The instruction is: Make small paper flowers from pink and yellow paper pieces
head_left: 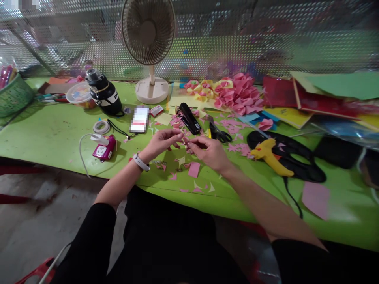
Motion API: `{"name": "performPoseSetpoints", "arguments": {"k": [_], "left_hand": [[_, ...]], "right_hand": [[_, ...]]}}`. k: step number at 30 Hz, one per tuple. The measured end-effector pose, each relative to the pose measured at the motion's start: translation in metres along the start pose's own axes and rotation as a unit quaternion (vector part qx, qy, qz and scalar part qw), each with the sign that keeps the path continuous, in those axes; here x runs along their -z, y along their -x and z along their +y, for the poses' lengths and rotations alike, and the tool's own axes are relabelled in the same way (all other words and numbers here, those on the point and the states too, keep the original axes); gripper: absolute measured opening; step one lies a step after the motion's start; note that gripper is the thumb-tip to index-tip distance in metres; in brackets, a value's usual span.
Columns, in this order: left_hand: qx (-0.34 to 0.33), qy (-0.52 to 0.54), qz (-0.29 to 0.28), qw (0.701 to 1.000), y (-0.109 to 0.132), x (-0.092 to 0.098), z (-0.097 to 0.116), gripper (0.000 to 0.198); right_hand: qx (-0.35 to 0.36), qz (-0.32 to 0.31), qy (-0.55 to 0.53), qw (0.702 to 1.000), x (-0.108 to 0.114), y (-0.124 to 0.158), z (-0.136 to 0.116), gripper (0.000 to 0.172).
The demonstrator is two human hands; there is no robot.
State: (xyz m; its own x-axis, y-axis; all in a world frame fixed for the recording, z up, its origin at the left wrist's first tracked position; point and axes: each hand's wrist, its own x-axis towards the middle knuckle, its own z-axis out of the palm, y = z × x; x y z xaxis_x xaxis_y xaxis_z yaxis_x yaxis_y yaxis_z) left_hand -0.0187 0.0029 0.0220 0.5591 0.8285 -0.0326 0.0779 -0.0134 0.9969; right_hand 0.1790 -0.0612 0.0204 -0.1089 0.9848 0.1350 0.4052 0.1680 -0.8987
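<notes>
Far left of the desk (56,136): green basket (17,98), then a tub (81,94) with a dark bottle (103,92) just beside it. Nearer the edge, a tape roll (101,126) and a pink adapter (104,149) with a white plug in it. Phone (139,120) lies flat; fan (152,90) stands behind. Mid-desk, left hand (166,142): grip pinched on a small pink piece (185,141), held between the two hands above paper scraps; fold detail too small to read. Right hand (209,152): grip pinched on the same piece. Stapler (189,119) just behind the hands, scissors (221,134) to its right, pink paper flowers (241,94) heaped beyond. Farther right, yellow glue gun (272,157) resting on a black pad (312,167); pink sheet (316,200) near the edge.
</notes>
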Motion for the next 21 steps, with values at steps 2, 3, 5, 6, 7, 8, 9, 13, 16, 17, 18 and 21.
{"name": "performPoseSetpoints", "arguments": {"k": [2, 3, 5, 6, 7, 8, 9, 13, 16, 17, 18, 21], "left_hand": [[0.009, 0.001, -0.013, 1.000, -0.001, -0.001, -0.004, 0.044], [0.009, 0.003, -0.014, 1.000, -0.001, -0.002, -0.006, 0.044], [0.003, 0.008, -0.008, 1.000, -0.002, -0.002, -0.008, 0.042], [-0.001, 0.010, -0.003, 1.000, -0.002, -0.002, -0.009, 0.042], [-0.004, 0.012, 0.005, 1.000, -0.002, -0.002, -0.009, 0.041], [-0.003, 0.014, 0.011, 1.000, -0.002, -0.002, -0.008, 0.041], [0.001, 0.014, 0.012, 1.000, -0.002, -0.002, -0.008, 0.042], [0.000, 0.011, 0.007, 1.000, -0.003, -0.002, -0.011, 0.042], [-0.011, 0.009, 0.010, 1.000, -0.003, -0.001, -0.013, 0.037], [-0.012, 0.010, 0.008, 1.000, -0.003, -0.001, -0.013, 0.035], [-0.012, 0.010, 0.003, 1.000, -0.003, 0.000, -0.013, 0.033], [-0.013, 0.013, -0.004, 1.000, -0.002, 0.000, -0.010, 0.029]], "right_hand": [[0.042, 0.015, 0.020, 0.999, -0.001, -0.001, 0.002, 0.030], [0.066, 0.022, 0.033, 0.997, -0.001, -0.001, 0.004, 0.029], [0.109, 0.033, 0.062, 0.992, -0.003, -0.002, 0.008, 0.028], [0.126, 0.037, 0.076, 0.988, -0.003, -0.002, 0.010, 0.027], [0.137, 0.041, 0.088, 0.986, -0.004, -0.002, 0.011, 0.025], [0.147, 0.044, 0.097, 0.983, -0.004, -0.002, 0.013, 0.024], [0.154, 0.046, 0.104, 0.982, -0.005, -0.002, 0.014, 0.023], [0.181, 0.054, 0.134, 0.973, -0.007, -0.001, 0.017, 0.019], [0.206, 0.061, 0.160, 0.963, -0.007, -0.001, 0.019, 0.019], [0.212, 0.063, 0.167, 0.961, -0.007, -0.001, 0.019, 0.019], [0.215, 0.066, 0.175, 0.958, -0.006, -0.001, 0.020, 0.019], [0.223, 0.074, 0.198, 0.952, -0.003, -0.002, 0.022, 0.018]]}}
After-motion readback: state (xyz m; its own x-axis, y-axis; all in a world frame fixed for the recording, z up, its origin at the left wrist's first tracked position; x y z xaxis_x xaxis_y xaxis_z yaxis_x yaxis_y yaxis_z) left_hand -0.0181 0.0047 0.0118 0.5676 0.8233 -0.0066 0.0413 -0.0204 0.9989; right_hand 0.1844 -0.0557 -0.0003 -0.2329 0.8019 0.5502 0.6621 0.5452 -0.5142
